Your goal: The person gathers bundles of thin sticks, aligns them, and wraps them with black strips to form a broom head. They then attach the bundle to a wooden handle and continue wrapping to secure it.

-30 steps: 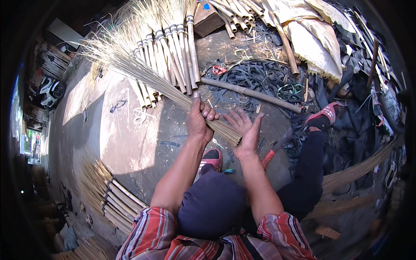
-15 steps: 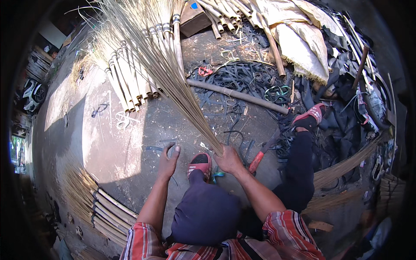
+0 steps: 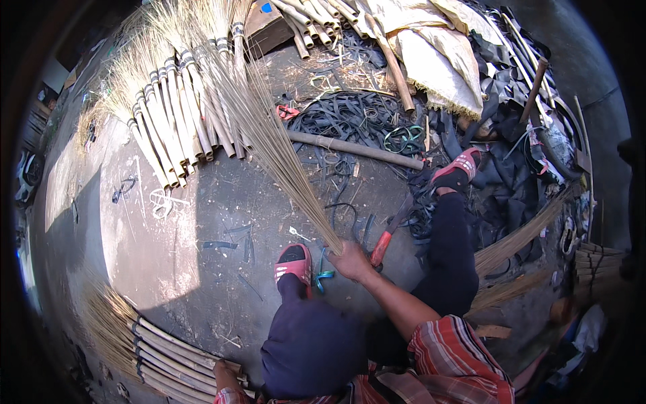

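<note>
My right hand (image 3: pixel 351 261) is closed around the narrow end of a bundle of thin tan broom bristles (image 3: pixel 286 161), which fans out up and to the left. Down at the lower left, my left hand (image 3: pixel 225 374) is at the ends of several bamboo-handled brooms (image 3: pixel 178 357) lying side by side with dark bands near their bristles. Its fingers are mostly hidden, so I cannot tell whether they grip a handle. Close to my right hand lies a tool with a red handle (image 3: pixel 381 249) and a dark blade.
Finished-looking brooms (image 3: pixel 168 101) lie in a row at the upper left. A long pole (image 3: pixel 356 151) crosses the floor before a heap of black strips (image 3: pixel 363 118). A pale sack (image 3: pixel 437 60) and bamboo tubes (image 3: pixel 313 20) lie beyond. More bristles (image 3: pixel 525 236) are at the right.
My left hand has gone from open in front of me down to the brooms at the lower left. My right hand still holds the bristle bundle. The view has shifted slightly.
</note>
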